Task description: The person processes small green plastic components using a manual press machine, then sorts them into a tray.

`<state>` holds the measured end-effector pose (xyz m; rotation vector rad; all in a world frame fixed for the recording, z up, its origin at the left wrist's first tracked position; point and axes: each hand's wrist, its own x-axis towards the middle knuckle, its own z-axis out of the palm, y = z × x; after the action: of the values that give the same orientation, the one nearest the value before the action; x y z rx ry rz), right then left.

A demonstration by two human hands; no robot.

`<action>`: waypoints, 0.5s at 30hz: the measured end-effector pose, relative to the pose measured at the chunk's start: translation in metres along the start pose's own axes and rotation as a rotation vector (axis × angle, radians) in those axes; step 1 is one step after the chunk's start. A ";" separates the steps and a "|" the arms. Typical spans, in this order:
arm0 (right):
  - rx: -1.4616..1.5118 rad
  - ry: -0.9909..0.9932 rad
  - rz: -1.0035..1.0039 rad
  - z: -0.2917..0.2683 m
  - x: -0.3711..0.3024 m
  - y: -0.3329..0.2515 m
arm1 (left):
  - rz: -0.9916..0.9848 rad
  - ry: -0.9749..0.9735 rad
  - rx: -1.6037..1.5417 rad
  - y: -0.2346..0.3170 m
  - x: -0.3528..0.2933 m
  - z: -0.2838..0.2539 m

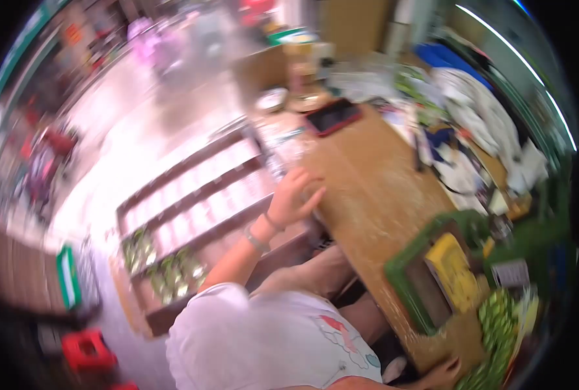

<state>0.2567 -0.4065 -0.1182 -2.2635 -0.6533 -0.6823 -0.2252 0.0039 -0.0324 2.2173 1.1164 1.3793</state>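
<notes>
- Hands stand well apart: left hand (296,198), mid-frame by the counter's (380,188) left edge, has thumb and fingers parted; right hand (442,375), lower right, is blurred, so its grip cannot be told.
- Green packets (498,318) lie just beside the right hand, lower right.
- Green frame (397,276) with a yellow block (455,273), right of centre.
- Tray (201,218), left of centre, has pouches (175,276) at its lower-left end.
- Phone (332,117), upper centre, on the counter.
</notes>
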 end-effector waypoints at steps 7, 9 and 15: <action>0.045 -0.053 -0.206 0.025 0.021 -0.085 | -0.767 0.780 0.816 -0.167 -0.196 -0.190; 0.053 -0.103 -0.168 0.022 0.019 -0.095 | -1.073 0.913 1.022 -0.181 -0.244 -0.225; -0.015 -0.149 0.035 -0.006 0.010 -0.100 | -1.773 0.698 1.138 -0.185 -0.306 -0.242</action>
<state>0.2016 -0.3437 -0.0625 -2.3503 -0.6793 -0.5070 -0.5897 -0.1375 -0.2162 -0.0034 3.2141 0.4723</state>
